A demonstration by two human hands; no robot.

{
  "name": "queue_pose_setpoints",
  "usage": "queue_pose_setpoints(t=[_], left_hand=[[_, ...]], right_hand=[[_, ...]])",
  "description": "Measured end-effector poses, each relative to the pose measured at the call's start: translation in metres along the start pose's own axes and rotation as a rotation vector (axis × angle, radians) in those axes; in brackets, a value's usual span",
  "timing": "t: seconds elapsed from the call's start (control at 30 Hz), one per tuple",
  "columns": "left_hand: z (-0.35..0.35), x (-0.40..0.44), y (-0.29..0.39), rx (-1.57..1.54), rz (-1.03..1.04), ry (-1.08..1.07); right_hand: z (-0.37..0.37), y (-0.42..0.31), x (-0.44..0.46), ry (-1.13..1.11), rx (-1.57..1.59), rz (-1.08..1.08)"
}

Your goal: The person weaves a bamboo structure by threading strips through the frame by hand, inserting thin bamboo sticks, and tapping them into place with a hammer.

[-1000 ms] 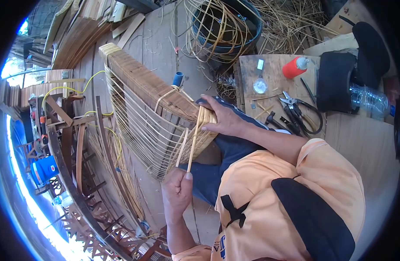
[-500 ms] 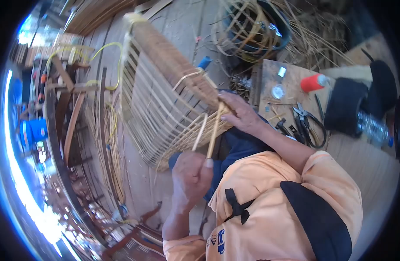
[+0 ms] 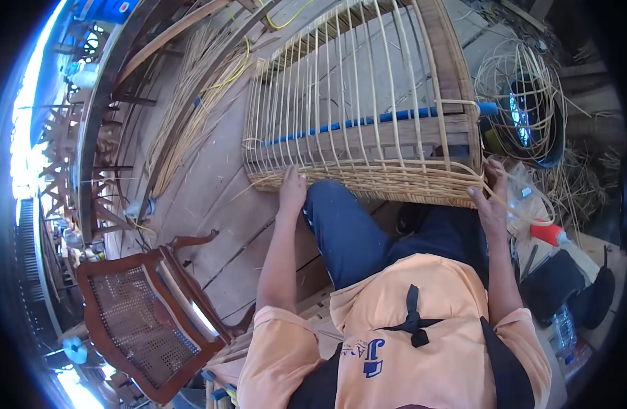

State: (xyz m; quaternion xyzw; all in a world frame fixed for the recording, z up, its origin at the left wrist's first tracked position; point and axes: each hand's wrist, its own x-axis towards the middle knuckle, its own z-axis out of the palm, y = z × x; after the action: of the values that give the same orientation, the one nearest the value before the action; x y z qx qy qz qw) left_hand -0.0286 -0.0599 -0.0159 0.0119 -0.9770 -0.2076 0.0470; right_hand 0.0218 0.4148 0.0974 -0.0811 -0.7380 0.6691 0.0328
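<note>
A wooden frame (image 3: 456, 82) strung with pale cane strands stands tilted over my knees, with a dense woven band (image 3: 368, 178) along its near side. A blue rod (image 3: 409, 114) crosses it behind the strands. My left hand (image 3: 293, 189) grips the band near its left end, fingertips on the weave. At the right corner, my right hand (image 3: 489, 203) holds the frame between thumb and fingers. A loose cane strand (image 3: 525, 217) loops out beside that hand; whether the fingers also pinch it is unclear.
A chair with a cane panel (image 3: 143, 317) lies at lower left. Long cane strips (image 3: 190, 116) lie on the floor (image 3: 221, 177). At right are a bucket (image 3: 555, 153) with coiled cane, a red bottle (image 3: 548, 233), a black bag (image 3: 555, 283) and a clear plastic bottle (image 3: 564, 330).
The view has turned and the frame now lies broadside across my knees. My left hand has let go of the strands and moved to the band's left end. My right hand remains at the corner.
</note>
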Motion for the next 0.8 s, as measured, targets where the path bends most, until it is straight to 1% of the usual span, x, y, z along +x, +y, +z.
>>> queue_pose_setpoints(t=[0.07, 0.1, 0.17, 0.2, 0.27, 0.33, 0.37, 0.4, 0.43, 0.47, 0.5, 0.53, 0.57, 0.6, 0.63, 0.67, 0.7, 0.73, 0.8], left_hand=[[0.014, 0.006, -0.006, 0.113, -0.003, 0.021], [0.019, 0.009, -0.011, 0.095, -0.005, 0.023], [0.010, 0.018, -0.009, 0.170, -0.043, -0.113], [0.007, 0.023, -0.007, 0.149, -0.044, -0.115], [0.003, 0.036, -0.012, 0.263, -0.036, -0.225], [0.016, 0.042, -0.024, 0.245, -0.141, -0.202], [0.020, 0.042, -0.025, 0.230, -0.170, -0.205], [0.023, 0.042, -0.027, 0.225, -0.244, -0.218], [0.025, 0.041, -0.030, 0.220, -0.308, -0.240], [0.028, 0.038, -0.031, 0.255, -0.305, -0.243], [0.031, 0.044, -0.033, 0.271, -0.390, -0.261], [0.032, 0.049, -0.049, 0.294, -0.392, -0.302], [0.042, 0.052, -0.078, 0.343, -0.542, -0.319], [0.015, 0.046, -0.074, 0.161, -0.626, -0.297], [0.013, 0.042, -0.098, 0.308, -0.562, -0.300], [0.011, 0.037, -0.124, 0.459, -0.496, -0.303], [0.006, 0.032, -0.135, 0.491, -0.469, -0.323], [-0.002, 0.030, -0.142, 0.525, -0.443, -0.344], [-0.010, 0.031, -0.150, 0.556, -0.582, -0.326]], right_hand=[[0.001, -0.002, -0.001, 0.000, -0.017, -0.004], [0.000, -0.003, 0.000, 0.003, -0.039, 0.000], [0.000, -0.007, 0.000, 0.008, -0.082, 0.001], [-0.001, -0.008, -0.001, 0.009, -0.105, 0.014], [0.000, -0.007, 0.000, 0.010, -0.144, 0.027], [-0.003, -0.002, 0.001, 0.022, -0.143, 0.048], [-0.004, -0.001, 0.002, 0.034, -0.203, 0.059], [-0.006, -0.003, 0.002, 0.020, -0.271, 0.092], [-0.007, 0.006, 0.003, 0.042, -0.222, 0.033], [-0.003, -0.011, 0.002, 0.031, -0.293, 0.065], [0.002, -0.019, 0.001, 0.058, -0.220, 0.134], [-0.003, -0.012, 0.003, 0.037, -0.179, 0.129], [-0.006, -0.006, 0.002, 0.023, -0.116, 0.126], [-0.006, -0.004, 0.004, 0.006, -0.042, 0.120], [-0.005, -0.007, 0.005, 0.024, -0.053, 0.116], [-0.006, -0.010, 0.004, 0.001, -0.136, 0.100], [-0.007, -0.012, 0.004, -0.020, -0.218, 0.085], [-0.007, -0.012, 0.003, -0.005, -0.226, 0.092], [-0.006, -0.014, 0.003, -0.043, -0.126, 0.140]])
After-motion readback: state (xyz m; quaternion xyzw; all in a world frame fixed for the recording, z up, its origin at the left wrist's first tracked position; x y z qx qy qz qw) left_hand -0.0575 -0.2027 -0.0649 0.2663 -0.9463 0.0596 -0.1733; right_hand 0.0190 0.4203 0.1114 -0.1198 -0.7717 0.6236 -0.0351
